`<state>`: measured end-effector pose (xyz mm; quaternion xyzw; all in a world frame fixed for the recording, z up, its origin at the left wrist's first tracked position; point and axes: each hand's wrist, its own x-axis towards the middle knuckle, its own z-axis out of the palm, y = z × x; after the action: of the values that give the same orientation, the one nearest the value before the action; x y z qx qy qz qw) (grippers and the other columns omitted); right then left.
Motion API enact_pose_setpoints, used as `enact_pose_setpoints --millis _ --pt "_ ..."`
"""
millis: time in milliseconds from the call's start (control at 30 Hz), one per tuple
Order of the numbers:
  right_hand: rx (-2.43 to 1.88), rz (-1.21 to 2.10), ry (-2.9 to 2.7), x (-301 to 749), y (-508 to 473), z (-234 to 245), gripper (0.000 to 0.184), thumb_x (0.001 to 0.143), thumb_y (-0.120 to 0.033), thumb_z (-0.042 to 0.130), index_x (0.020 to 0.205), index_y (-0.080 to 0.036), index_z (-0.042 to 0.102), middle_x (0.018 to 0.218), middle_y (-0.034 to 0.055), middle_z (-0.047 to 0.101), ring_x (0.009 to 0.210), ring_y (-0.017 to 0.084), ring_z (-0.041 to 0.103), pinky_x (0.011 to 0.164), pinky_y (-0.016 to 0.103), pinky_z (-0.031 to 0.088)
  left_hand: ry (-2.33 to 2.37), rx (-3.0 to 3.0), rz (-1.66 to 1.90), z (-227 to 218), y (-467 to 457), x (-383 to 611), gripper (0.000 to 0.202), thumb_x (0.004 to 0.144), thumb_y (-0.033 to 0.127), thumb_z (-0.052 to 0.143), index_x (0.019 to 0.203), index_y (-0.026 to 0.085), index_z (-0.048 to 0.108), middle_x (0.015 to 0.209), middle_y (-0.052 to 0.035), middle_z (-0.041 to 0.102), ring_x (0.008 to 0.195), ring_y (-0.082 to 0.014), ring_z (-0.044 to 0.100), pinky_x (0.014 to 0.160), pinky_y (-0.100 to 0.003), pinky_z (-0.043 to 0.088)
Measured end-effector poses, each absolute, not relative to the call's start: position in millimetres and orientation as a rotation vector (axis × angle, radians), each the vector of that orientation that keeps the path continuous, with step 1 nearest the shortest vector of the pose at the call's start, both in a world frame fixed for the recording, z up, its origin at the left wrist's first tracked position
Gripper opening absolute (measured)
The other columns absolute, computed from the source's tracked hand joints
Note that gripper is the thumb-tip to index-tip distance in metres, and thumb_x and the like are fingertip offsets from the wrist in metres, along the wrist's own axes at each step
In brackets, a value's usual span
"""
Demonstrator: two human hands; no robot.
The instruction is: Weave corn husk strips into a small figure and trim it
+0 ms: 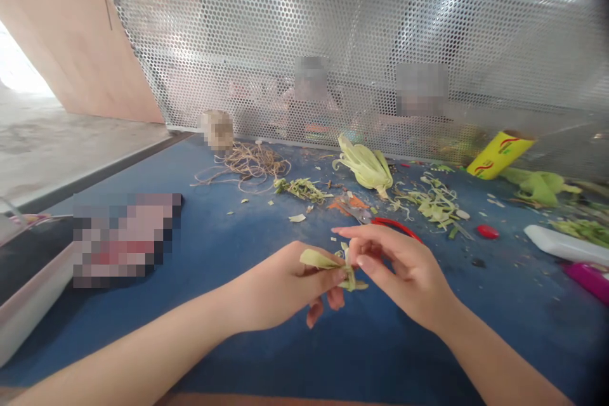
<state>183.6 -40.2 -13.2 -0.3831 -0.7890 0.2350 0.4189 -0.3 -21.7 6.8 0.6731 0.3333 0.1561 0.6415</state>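
Note:
My left hand [285, 285] is closed, its thumb and fingers pinching a small folded piece of pale green corn husk [318, 259]. Short husk strips stick out past the thumb in several directions. My right hand [404, 273] is at the husk from the other side, with the index finger stretched out and the other fingers bent. Its fingertips are at the strip ends, and the thumb stands a little apart from them. Just behind my right hand are red-handled scissors [397, 226], partly covered by the fingers. A larger bunch of corn husk [365, 163] lies farther back.
The blue tabletop [228, 228] carries tangled twine [252, 162], shredded husk [435, 203], a yellow roll [499, 153], a red cap [488, 231] and a white object [566, 241]. A blurred-out item [128, 235] lies at left. Perforated metal mesh [304, 25] stands behind.

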Motion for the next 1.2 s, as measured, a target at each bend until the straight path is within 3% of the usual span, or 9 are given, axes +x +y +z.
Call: enact_pose_setpoints --millis 167,333,500,633,733,900,1200 --pt "-0.925 0.486 -2.089 178.8 -39.6 -12.8 0.025 0.077 -0.022 0.059 0.101 -0.026 0.064 0.094 0.0044 0.054 0.082 0.015 0.056 0.065 0.025 0.049 0.761 1.58 0.319 2.5 -23.1 3.6 0.026 0.083 0.031 0.045 0.067 0.014 0.056 0.065 0.0009 0.056 0.045 -0.0068 0.047 0.047 -0.019 0.04" --pt "-0.848 0.493 -1.989 180.7 -39.1 -11.1 0.014 0.078 -0.013 0.057 0.079 -0.023 0.065 0.089 0.0029 0.058 0.079 0.013 0.057 0.07 0.027 0.048 0.791 1.584 0.309 3.2 -23.4 4.8 0.021 0.082 0.028 0.044 0.069 0.015 0.054 0.068 0.0004 0.058 0.048 -0.0073 0.049 0.048 -0.019 0.042" --pt "-0.659 0.613 -2.166 186.7 -38.2 -6.5 0.011 0.08 -0.012 0.056 0.082 -0.022 0.058 0.089 0.0013 0.067 0.084 0.014 0.056 0.082 0.034 0.044 0.806 1.647 0.273 6.6 -22.5 2.6 0.022 0.08 0.02 0.043 0.065 0.013 0.057 0.058 0.0029 0.052 0.049 -0.0078 0.049 0.05 -0.019 0.041" --pt "-0.682 0.63 -2.102 188.7 -38.4 -10.4 0.014 0.082 -0.011 0.053 0.087 -0.024 0.055 0.08 0.0003 0.068 0.085 0.016 0.055 0.075 0.034 0.046 0.777 1.638 0.295 10.1 -22.6 1.5 0.019 0.079 0.019 0.044 0.068 0.014 0.058 0.063 0.0024 0.055 0.05 -0.0073 0.047 0.05 -0.018 0.041" --pt "-0.67 0.553 -1.967 187.8 -38.9 -13.6 0.018 0.081 -0.008 0.051 0.09 -0.023 0.057 0.078 0.0015 0.065 0.079 0.015 0.057 0.07 0.033 0.047 0.773 1.637 0.324 12.6 -22.5 0.9 0.018 0.079 0.019 0.043 0.07 0.014 0.057 0.065 0.0019 0.055 0.051 -0.0075 0.047 0.05 -0.018 0.041" --pt "-0.574 0.231 -2.2 189.3 -39.7 -9.8 0.029 0.081 -0.002 0.046 0.098 -0.019 0.061 0.093 0.0067 0.065 0.082 0.015 0.058 0.075 0.034 0.047 0.764 1.664 0.312 15.5 -20.9 -0.7 0.02 0.076 0.012 0.037 0.068 0.013 0.056 0.065 0.0018 0.053 0.052 -0.0083 0.049 0.053 -0.02 0.042" --pt "-0.606 0.126 -2.329 197.4 -37.8 -4.9 0.016 0.081 -0.008 0.053 0.092 -0.018 0.058 0.093 0.0072 0.062 0.086 0.016 0.055 0.079 0.034 0.046 0.806 1.709 0.306 18.3 -20.6 -2.0 0.022 0.08 0.018 0.04 0.084 0.013 0.061 0.067 0.0018 0.053 0.054 -0.009 0.047 0.053 -0.02 0.041"
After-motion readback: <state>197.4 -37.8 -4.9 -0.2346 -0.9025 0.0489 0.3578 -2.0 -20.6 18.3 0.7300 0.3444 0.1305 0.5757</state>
